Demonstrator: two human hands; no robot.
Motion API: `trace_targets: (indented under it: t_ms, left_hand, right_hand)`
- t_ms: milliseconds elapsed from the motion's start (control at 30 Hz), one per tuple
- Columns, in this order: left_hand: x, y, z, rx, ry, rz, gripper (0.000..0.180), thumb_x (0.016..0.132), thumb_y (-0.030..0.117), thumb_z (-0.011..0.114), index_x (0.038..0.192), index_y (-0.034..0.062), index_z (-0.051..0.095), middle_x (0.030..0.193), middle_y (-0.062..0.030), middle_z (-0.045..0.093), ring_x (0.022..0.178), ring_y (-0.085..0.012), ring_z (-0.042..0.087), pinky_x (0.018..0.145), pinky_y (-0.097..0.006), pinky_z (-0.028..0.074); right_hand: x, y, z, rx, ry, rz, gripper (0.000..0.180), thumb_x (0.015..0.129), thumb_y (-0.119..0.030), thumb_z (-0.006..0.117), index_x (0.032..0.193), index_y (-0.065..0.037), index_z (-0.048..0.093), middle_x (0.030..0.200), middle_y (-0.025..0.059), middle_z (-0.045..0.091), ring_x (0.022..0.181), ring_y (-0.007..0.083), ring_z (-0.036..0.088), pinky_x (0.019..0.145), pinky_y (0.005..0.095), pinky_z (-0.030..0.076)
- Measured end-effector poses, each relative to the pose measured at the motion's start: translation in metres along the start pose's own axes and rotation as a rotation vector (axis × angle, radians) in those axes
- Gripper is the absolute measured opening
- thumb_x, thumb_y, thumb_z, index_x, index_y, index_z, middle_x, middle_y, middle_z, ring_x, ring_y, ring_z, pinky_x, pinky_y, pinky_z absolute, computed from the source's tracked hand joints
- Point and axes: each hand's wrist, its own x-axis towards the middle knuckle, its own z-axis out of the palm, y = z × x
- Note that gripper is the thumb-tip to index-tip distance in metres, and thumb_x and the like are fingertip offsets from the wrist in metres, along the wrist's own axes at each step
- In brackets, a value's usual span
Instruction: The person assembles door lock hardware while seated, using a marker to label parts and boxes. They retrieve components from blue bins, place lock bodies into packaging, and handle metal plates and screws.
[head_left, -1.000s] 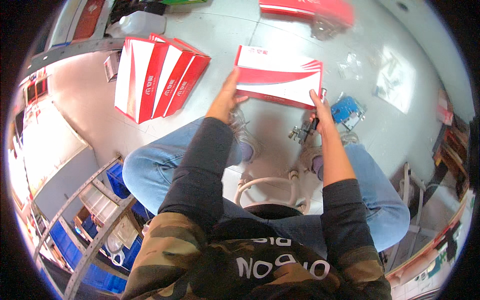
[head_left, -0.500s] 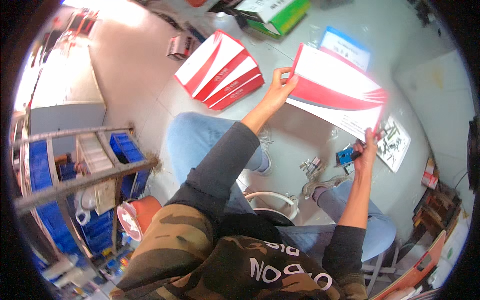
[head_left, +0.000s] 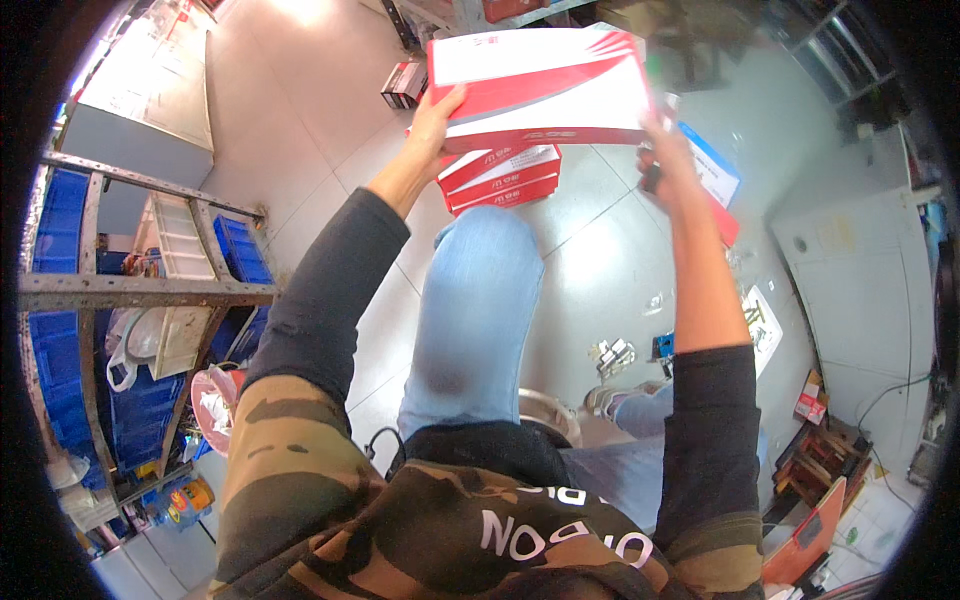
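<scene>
A white and red cardboard box [head_left: 545,90] is held out in front of me, above a stack of similar boxes [head_left: 500,182] on the floor. My left hand [head_left: 432,128] is closed around its left end, thumb on the top face. At the right end, my right hand [head_left: 670,160], blurred by motion, grips the box's edge. A small dark object [head_left: 652,178] also shows in that hand's fingers; its kind is not clear. The held box partly covers the stack. A blue and white box [head_left: 712,170] lies on the floor past my right hand.
Metal fittings [head_left: 612,356] and a small blue part [head_left: 663,346] lie near my right foot. Beyond them is a white tray [head_left: 768,335] of small parts. Left stands a metal rack [head_left: 150,292] with blue bins; a pink bucket [head_left: 212,405] sits beside it.
Both hands have carried the box left and forward, from the right side to above the stack. It has turned nearly level, and its front side now shows. My view has shifted too.
</scene>
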Motion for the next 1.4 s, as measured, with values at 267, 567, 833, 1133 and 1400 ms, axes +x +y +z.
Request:
trace_targets:
  t_ms: [267, 567, 833, 1133, 1400]
  left_hand:
    - [0.058, -0.093, -0.088, -0.043, 0.154, 0.063, 0.056, 0.089, 0.034, 0.050, 0.134, 0.0113, 0.025, 0.129, -0.0078, 0.041, 0.119, -0.0190, 0.039, 0.097, -0.039, 0.035]
    - [0.063, -0.104, -0.116, 0.090, 0.182, -0.478, 0.069, 0.082, 0.053, 0.053, 0.135, 0.0225, 0.022, 0.134, -0.0051, 0.037, 0.122, -0.0264, 0.035, 0.096, -0.052, 0.030]
    - [0.057, -0.107, -0.125, 0.048, 0.056, -0.463, 0.070, 0.084, 0.043, 0.055, 0.137, 0.0152, 0.019, 0.132, -0.0112, 0.037, 0.118, -0.0252, 0.040, 0.096, -0.043, 0.036]
    - [0.063, -0.114, -0.131, 0.092, 0.035, -0.440, 0.064, 0.086, 0.040, 0.054, 0.135, 0.0096, 0.025, 0.127, -0.0120, 0.042, 0.112, -0.0236, 0.046, 0.093, -0.037, 0.040]
    - [0.062, -0.117, -0.132, 0.072, 0.022, -0.389, 0.060, 0.087, 0.038, 0.052, 0.133, 0.0082, 0.028, 0.124, -0.0125, 0.046, 0.109, -0.0236, 0.049, 0.092, -0.036, 0.041]
  right_hand:
    - [0.129, 0.074, 0.085, -0.069, -0.203, 0.103, 0.029, 0.077, -0.025, 0.066, 0.098, -0.006, 0.057, 0.062, -0.0001, 0.049, 0.044, 0.0076, 0.041, 0.039, 0.0243, 0.035]
    - [0.167, 0.121, 0.092, -0.303, -0.280, 0.274, 0.038, 0.070, -0.040, 0.071, 0.072, -0.004, 0.057, 0.056, 0.0017, 0.051, 0.043, 0.0093, 0.044, 0.038, 0.0250, 0.037]
    - [0.106, 0.123, 0.064, -0.327, -0.253, 0.286, 0.053, 0.071, -0.051, 0.066, 0.085, -0.002, 0.053, 0.057, -0.0003, 0.045, 0.040, 0.0067, 0.039, 0.037, 0.0228, 0.034]
    - [0.087, 0.133, 0.067, -0.246, -0.166, 0.227, 0.042, 0.076, -0.040, 0.065, 0.091, -0.002, 0.058, 0.059, 0.0036, 0.054, 0.043, 0.0102, 0.048, 0.040, 0.0236, 0.039]
    - [0.085, 0.138, 0.071, -0.268, -0.196, 0.169, 0.040, 0.078, -0.036, 0.063, 0.099, -0.002, 0.054, 0.066, 0.0050, 0.056, 0.045, 0.0110, 0.050, 0.042, 0.0241, 0.042]
